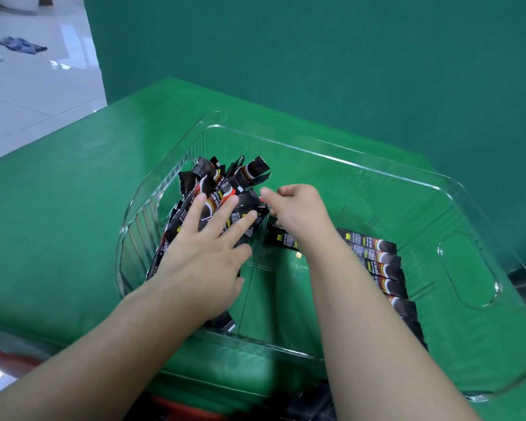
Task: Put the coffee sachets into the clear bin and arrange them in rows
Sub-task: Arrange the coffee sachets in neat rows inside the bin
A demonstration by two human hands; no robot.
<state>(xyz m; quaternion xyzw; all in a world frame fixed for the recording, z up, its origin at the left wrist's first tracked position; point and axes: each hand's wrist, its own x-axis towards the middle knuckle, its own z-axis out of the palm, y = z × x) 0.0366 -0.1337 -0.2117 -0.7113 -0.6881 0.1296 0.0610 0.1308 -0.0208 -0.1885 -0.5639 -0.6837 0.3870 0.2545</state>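
One row (386, 268) laid in bin (316, 153); pile (219, 189) unsorted. Left hand (207, 253) flat on pile; right hand (298, 211) curled, grip unclear.

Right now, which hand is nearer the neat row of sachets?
Right. The right hand is above the far end of the row, its forearm crossing over it. The left hand lies flat on the loose pile, at the bin's other side.

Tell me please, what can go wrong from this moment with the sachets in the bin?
The loose pile leans on the clear bin's left wall under the flat left hand; it may slide apart. The right forearm lies over the finished row and could disturb it while the right hand picks.
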